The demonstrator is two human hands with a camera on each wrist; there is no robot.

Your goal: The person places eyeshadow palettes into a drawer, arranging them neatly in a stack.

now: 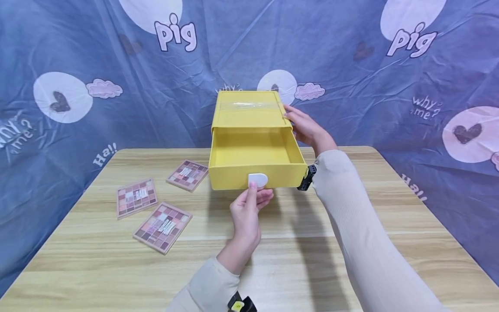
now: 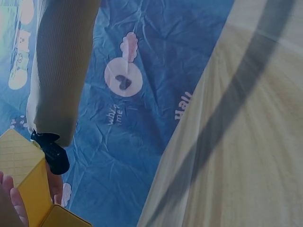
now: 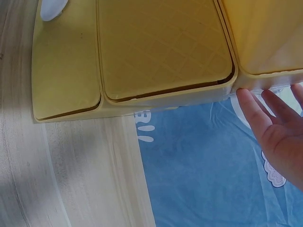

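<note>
Starting at the far left, find a makeup palette [image 1: 136, 198] lying flat on the wooden table [image 1: 97, 260], near a second palette [image 1: 163, 227] closer to the front edge and a third palette [image 1: 187, 175] farther back. Next along, see the left hand [image 1: 246, 212] pinching the white handle [image 1: 258, 178], with the thumb against its lower part and the other fingers bent underneath. Find that handle at the middle of the front wall of the yellow drawer [image 1: 230, 177], sticking well out of the yellow box [image 1: 249, 118] toward the person, with the drawer's floor in sight. Note a shiny strip [image 1: 249, 105] across the top of the box. Last, at the right, see the right hand [image 1: 308, 128] resting against the side of the box, with fingers fairly straight and slightly spread; in the right wrist view, see fingertips touching the yellow edge. Notice a black wrist device [image 1: 306, 177] by the cuff of the pale sleeve [image 1: 358, 216] and, behind everything, a blue patterned cloth [image 1: 234, 52]. Cannot tell how hard either hand presses.
</note>
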